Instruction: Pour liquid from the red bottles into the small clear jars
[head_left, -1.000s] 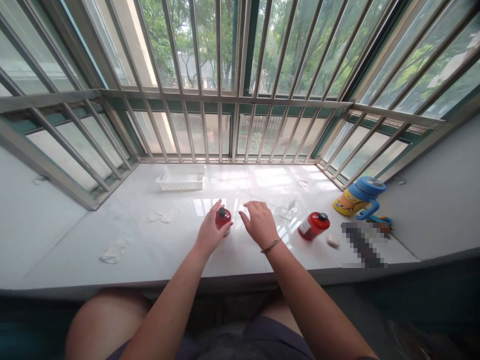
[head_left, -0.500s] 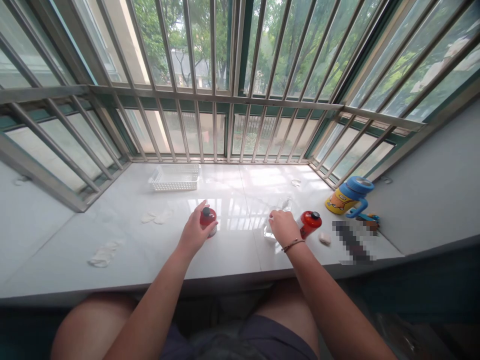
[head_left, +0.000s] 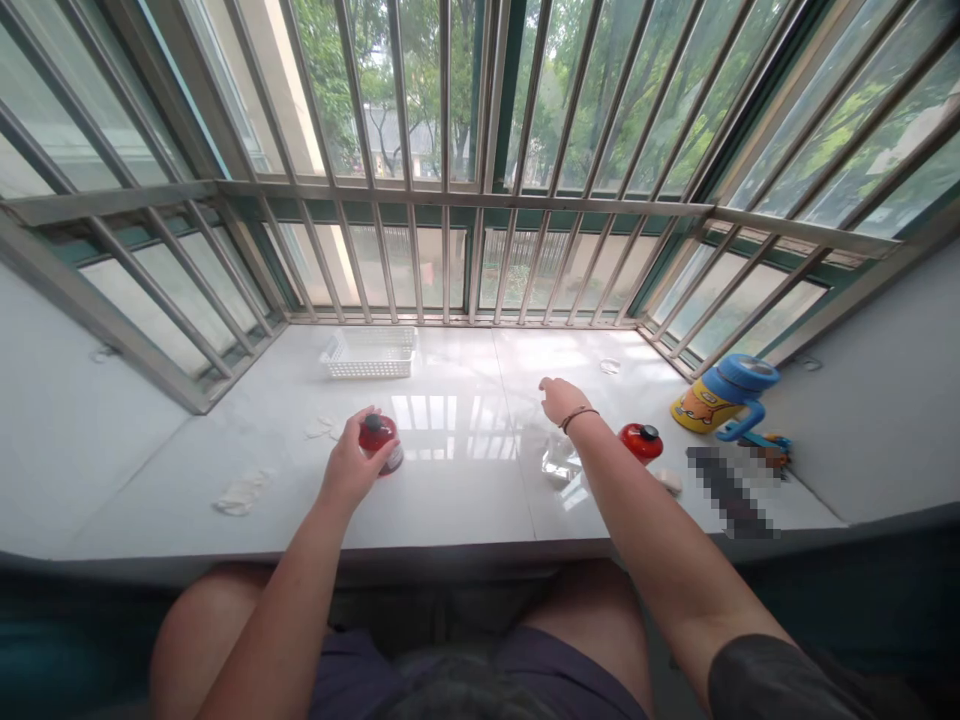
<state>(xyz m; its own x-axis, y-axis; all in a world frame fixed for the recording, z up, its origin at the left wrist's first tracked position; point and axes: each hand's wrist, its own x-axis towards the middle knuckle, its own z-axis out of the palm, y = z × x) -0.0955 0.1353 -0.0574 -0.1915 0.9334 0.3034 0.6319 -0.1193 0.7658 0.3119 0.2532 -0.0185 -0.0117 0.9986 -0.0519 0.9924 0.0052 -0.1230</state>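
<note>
My left hand [head_left: 351,466] is closed around a small red bottle with a black cap [head_left: 378,436], which stands on the white window sill [head_left: 450,490]. My right hand [head_left: 559,399] is stretched forward over the sill, its back towards me and its fingers mostly hidden. Under its wrist lies a clear plastic piece [head_left: 559,464]. A second red bottle with a black cap [head_left: 641,441] lies just right of that forearm.
A white slotted basket [head_left: 368,352] sits at the back left by the window bars. White pads [head_left: 240,495] lie at the left. A yellow cup with a blue lid and handle [head_left: 721,395] stands at the right, near a small white lump [head_left: 667,482].
My right hand has left the clear piece and moved forward and up. My left hand stays on the red bottle. The view has shifted slightly.
</note>
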